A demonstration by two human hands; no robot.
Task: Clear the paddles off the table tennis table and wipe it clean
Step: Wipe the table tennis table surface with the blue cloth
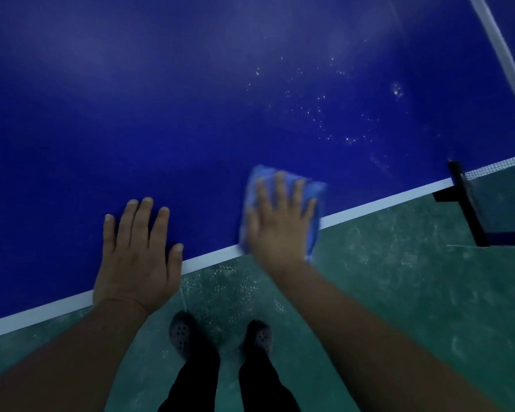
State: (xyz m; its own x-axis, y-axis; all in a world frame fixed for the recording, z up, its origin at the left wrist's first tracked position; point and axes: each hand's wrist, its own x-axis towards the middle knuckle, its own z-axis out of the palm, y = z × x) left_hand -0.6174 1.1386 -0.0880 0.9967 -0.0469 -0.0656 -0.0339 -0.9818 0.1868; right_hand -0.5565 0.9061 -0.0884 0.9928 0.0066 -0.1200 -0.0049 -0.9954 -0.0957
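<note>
Right hand presses a blue cloth flat, fingers spread; left hand rests flat on the table.

A green floor lies beneath, with two grey perforated clogs and black trouser legs on it.

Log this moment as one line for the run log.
phase: wiping | right hand: flat on blue cloth at table edge | left hand: flat on table | droplets: unwiped near net | paddles: none visible
</note>
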